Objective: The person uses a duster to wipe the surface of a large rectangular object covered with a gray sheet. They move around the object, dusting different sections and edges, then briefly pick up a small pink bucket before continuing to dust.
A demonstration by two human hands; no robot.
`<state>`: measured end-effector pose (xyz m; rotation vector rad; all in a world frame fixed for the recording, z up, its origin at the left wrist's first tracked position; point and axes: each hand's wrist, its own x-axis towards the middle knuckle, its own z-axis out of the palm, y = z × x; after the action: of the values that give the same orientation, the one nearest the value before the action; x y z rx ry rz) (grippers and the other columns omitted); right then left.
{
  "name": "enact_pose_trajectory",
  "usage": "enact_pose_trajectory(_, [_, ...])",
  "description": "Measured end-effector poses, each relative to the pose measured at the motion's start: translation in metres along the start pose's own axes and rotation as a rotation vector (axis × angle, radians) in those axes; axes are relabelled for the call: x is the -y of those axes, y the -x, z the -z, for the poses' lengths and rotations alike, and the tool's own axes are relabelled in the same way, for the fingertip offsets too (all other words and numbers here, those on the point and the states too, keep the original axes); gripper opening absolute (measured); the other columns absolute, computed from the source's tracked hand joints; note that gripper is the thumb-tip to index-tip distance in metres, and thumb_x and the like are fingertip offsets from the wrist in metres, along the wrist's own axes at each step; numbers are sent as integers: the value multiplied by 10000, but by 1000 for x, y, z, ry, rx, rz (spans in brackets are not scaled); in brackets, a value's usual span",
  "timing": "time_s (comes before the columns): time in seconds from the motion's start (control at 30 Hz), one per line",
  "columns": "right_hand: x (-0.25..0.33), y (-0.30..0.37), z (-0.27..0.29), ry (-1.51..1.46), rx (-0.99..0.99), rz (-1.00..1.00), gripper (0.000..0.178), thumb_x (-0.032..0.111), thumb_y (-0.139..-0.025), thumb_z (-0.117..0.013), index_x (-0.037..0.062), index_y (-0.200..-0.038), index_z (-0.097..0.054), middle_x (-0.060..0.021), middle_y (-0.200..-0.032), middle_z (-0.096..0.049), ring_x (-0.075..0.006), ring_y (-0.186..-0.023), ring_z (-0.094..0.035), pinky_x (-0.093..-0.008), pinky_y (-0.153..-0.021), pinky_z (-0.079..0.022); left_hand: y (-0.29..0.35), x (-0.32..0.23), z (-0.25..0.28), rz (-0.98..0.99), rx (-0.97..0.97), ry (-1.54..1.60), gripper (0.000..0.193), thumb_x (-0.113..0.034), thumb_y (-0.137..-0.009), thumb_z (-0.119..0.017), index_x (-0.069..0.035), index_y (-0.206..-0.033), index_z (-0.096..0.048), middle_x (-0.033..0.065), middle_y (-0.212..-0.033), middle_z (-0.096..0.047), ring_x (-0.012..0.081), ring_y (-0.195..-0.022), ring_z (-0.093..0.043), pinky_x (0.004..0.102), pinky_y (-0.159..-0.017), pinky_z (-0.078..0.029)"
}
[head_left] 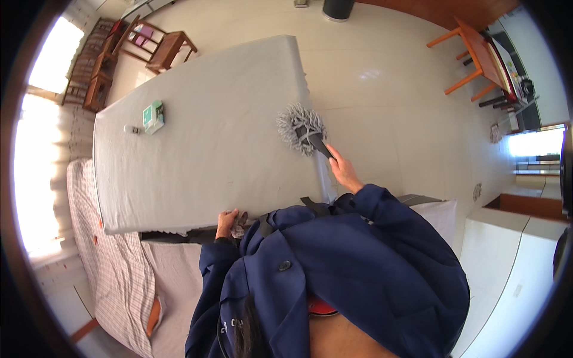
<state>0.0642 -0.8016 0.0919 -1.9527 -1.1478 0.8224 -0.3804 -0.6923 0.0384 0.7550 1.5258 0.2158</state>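
My right hand (344, 170) is closed round the dark handle of a grey duster (298, 128) with a shaggy, mop-like head. That head rests on or just over the right edge of a table covered with a smooth grey cloth (203, 143). At the table's near edge my left hand (226, 223) is closed on a crumpled greyish-brown cloth (240, 225); its fingertips are partly hidden. On the left part of the tabletop stand a green and white tissue pack (153, 117) and a small whitish object (132, 129).
A wooden chair (167, 51) stands beyond the table's far left corner. Bench seating with a checked cover (113, 250) runs along the left and near side. At the far right is an orange-legged wooden stool (480, 59); a black bin (338, 9) stands at the back.
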Motion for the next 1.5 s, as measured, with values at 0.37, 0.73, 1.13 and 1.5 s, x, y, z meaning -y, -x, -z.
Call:
enact_pose_trajectory(0.37, [16,16,-31,351,712,314,468,166,-892,-455,234,-1350,-393,-206,-855,-620,-391,-721,-594,-438,-626,-471,9,55,9,33,-93,56,254,-221,-850,-614,32,-866,-607,98,-731,-628,176,-545,-597,291,-440,-447])
enact_pose_trajectory(0.73, [19,-23,-44,208,172,230,457,180,-896,-444,216,-1348,-390,-220,-751,-596,-417,-638,-553,-466,-581,-428,30,79,11,40,-104,156,247,-243,-861,-606,3,-844,-620,75,-684,-622,163,-499,-576,287,-406,-431])
enact_pose_trajectory(1.13, [3,-21,6,284,270,284,451,201,-895,-445,241,-1342,-404,-207,-788,-609,-406,-669,-568,-469,-598,-444,19,113,20,88,-108,91,217,-217,-867,-603,0,-860,-618,86,-734,-634,181,-570,-600,304,-505,-475])
enact_pose_trajectory(1.5, [1,25,14,304,625,391,449,187,-891,-451,251,-1334,-410,-199,-865,-622,-408,-716,-580,-470,-633,-462,48,97,6,116,-139,251,251,-226,-837,-626,16,-772,-620,81,-690,-627,165,-555,-588,294,-499,-452])
